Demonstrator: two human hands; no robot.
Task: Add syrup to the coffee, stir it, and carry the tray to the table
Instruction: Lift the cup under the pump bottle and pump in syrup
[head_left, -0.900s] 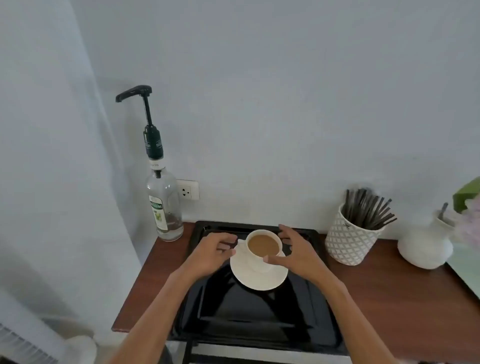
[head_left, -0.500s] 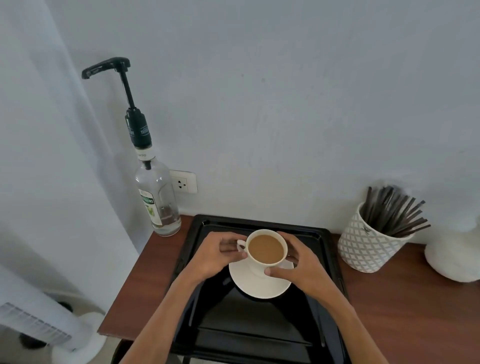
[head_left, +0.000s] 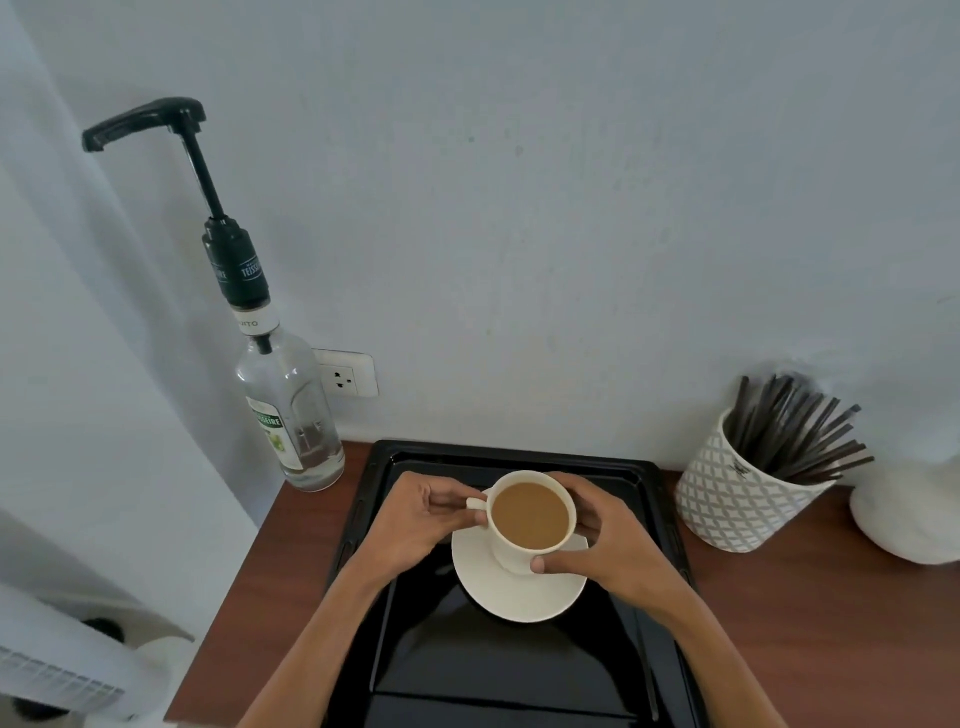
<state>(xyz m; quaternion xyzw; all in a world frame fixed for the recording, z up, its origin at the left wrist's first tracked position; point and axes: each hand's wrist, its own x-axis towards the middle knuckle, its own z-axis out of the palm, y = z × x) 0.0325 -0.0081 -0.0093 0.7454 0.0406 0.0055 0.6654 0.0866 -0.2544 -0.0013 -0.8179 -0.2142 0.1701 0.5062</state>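
You had the cup (head_left: 531, 517) of coffee on its saucer (head_left: 519, 592), on the black tray (head_left: 519, 675), both hands on it: your left hand (head_left: 415, 519) pinched the handle, your right hand (head_left: 608, 540) curled around the far side. The syrup bottle (head_left: 288, 410) stood well apart at the back left, its spout pointing away from you. That coffee sat close to the brim, so a jerky lift toward the pump could have slopped it over

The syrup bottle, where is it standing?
The syrup bottle stands at the counter's back-left corner, just left of the black tray, in front of the wall socket.
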